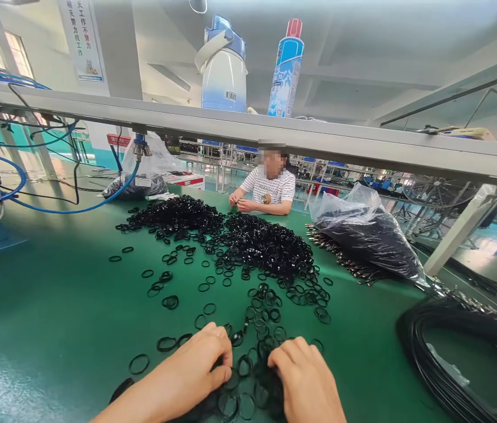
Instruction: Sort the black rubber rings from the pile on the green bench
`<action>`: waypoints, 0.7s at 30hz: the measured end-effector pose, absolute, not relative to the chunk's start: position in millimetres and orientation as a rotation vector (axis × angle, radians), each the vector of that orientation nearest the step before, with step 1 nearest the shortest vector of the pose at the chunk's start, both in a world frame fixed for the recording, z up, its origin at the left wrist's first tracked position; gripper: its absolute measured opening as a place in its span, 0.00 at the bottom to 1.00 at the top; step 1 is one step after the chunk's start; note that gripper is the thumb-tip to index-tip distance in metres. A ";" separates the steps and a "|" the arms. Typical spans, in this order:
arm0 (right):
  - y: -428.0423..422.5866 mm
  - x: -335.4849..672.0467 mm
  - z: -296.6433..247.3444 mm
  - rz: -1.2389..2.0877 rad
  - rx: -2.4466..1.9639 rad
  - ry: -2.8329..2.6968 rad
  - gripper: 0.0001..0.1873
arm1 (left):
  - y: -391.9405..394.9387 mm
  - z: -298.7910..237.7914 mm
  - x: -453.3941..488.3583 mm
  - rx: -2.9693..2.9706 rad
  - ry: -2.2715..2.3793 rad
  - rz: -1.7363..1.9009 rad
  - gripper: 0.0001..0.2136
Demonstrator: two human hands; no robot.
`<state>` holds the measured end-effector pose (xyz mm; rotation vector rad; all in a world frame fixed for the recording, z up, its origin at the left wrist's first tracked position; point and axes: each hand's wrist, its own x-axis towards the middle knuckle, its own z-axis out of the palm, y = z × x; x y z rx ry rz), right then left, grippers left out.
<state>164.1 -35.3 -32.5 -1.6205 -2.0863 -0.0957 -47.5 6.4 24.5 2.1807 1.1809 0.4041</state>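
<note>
Both my hands are low in the head view, among loose thin black rings (244,365) on a green tabletop (76,329). My left hand (207,355) is closed with its fingers curled inward, and a black ring (237,338) shows right beside its knuckles. What its fingertips grip, if anything, is hidden. To the right, my right hand (304,376) bends its fingers down over a dark cluster of rings, and its fingertips are covered. Two large heaps of the same rings, a left heap (178,214) and a right heap (270,244), lie farther back.
A coworker (270,188) sits across the table, hands together. On the right are a plastic bag of black cables (363,229) and a cable coil (425,352). Overhead, a shelf (332,132) bears a thermos (224,76) and a spray can (286,76). A blue hose (76,210) crosses the left.
</note>
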 end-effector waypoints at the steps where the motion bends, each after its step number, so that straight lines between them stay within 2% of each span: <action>1: -34.0 172.6 -31.9 -0.101 -1.660 -2.070 0.17 | 6.3 23.5 -45.7 2.179 1.203 0.437 0.05; 7: -29.3 199.5 -21.1 -0.178 -1.796 -1.996 0.27 | 10.7 29.6 -37.2 2.036 1.264 0.526 0.09; 10: -33.7 188.2 -12.0 -0.126 -1.591 -1.979 0.22 | 9.3 30.2 -31.1 1.862 1.172 0.555 0.07; 13: -40.2 168.3 -5.7 0.306 -1.442 -1.875 0.08 | 4.2 26.9 -23.1 1.741 1.101 0.561 0.06; 14: -41.7 162.6 -4.6 0.487 -1.435 -1.825 0.06 | 2.2 25.7 -20.8 1.730 1.095 0.561 0.05; 17: -42.5 154.9 -4.1 0.830 -1.473 -1.681 0.07 | -1.5 24.7 -17.5 1.727 1.086 0.563 0.04; 21: -38.1 159.6 -7.3 1.063 -1.377 -1.468 0.09 | 0.4 30.8 -20.2 1.696 1.009 0.596 0.08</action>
